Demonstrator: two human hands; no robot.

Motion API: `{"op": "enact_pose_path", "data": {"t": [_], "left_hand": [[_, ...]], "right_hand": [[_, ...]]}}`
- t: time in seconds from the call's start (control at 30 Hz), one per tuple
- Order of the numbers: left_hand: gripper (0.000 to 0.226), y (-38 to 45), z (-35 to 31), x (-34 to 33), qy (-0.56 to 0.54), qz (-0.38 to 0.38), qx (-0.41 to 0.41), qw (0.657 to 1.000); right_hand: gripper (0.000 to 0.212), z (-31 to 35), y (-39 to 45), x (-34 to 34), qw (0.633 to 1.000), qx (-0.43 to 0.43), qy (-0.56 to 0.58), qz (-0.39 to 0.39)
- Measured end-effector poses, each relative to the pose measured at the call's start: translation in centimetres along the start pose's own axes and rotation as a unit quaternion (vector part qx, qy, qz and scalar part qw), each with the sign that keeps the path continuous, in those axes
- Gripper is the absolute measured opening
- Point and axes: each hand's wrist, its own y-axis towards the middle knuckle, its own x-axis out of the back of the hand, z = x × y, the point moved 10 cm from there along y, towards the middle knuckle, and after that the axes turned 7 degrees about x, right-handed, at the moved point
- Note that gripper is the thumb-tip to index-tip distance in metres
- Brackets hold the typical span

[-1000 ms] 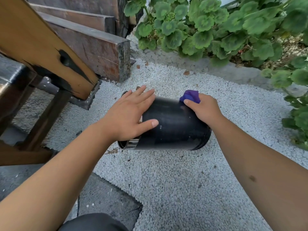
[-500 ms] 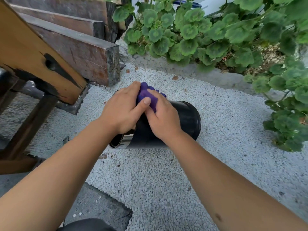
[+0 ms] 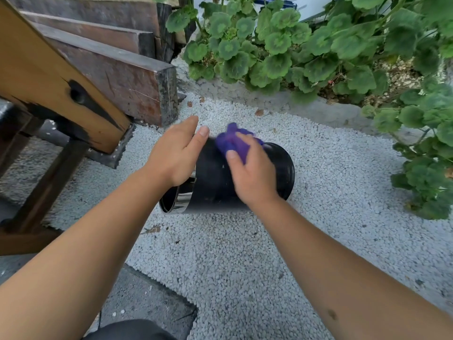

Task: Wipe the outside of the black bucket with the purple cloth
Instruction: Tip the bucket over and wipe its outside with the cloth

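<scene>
— Outdoors, on a bed of white gravel (image 3: 220, 253), a round black plastic bucket (image 3: 215, 182) lies on its side, mouth toward the person's left, base toward the leafy green plants (image 3: 318, 50). What are the hands doing?

— The left hand (image 3: 176, 155) rests flat on the upper wall near the mouth, fingers spread and closed on nothing, steadying the bucket. The right hand (image 3: 255, 177) presses a bunched purple cloth (image 3: 232, 143) onto the top of the wall; its fingers wrap the cloth, which shows blurred.

— How should this pass be done well?

— Judging from the layout, the stroke ought to run the bucket's length, mouth to base, with even pressure, while the flat hand holds the bucket against rolling on the loose stones.

— And the underside?

— It sits on the gravel, hidden from view. Probably the left hand needs to roll the bucket a little between passes so each strip of wall comes up under the cloth.

— Any risk?

— Grit. A cloth corner dragged through the gravel may carry dust back onto the plastic. The dark wooden beams (image 3: 117, 77) stand well apart and pose no obstacle.
</scene>
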Motion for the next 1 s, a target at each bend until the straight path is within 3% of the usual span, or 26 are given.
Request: {"op": "enact_pose_path", "data": {"t": [0.13,0.27,0.4,0.53,0.67,0.8,1.0], "left_hand": [[0.059,0.5,0.0,0.5,-0.071,-0.018,-0.001,0.997],[0.073,0.7,1.6,0.4,-0.057,-0.016,0.007,0.998],[0.036,0.2,3.9,0.8,-0.095,0.007,0.047,0.994],[0.024,-0.2,4.1,1.2,-0.126,-0.02,0.038,0.991],[0.056,-2.4,4.8,2.8,-0.093,-0.106,-0.024,0.99],[0.091,-6.2,4.9,-1.0,-0.033,-0.007,-0.136,0.99],[0.098,-5.2,5.2,-0.8,-0.092,-0.049,-0.079,0.991]], "right_hand": [[0.057,5.5,-1.0,-3.3,0.995,0.089,0.054,0.007],[0.052,3.7,-1.3,-2.9,0.982,0.167,-0.088,0.009],[0.055,-4.5,-0.9,0.9,0.978,0.006,-0.204,-0.04],[0.054,-8.3,-1.2,2.1,0.99,-0.056,-0.11,-0.063],[0.053,-8.1,0.1,1.9,0.99,-0.055,-0.117,-0.052],[0.054,-7.9,0.7,1.9,0.989,-0.046,-0.128,-0.05],[0.049,-6.8,3.5,2.4,0.991,-0.049,-0.116,-0.035]]}}
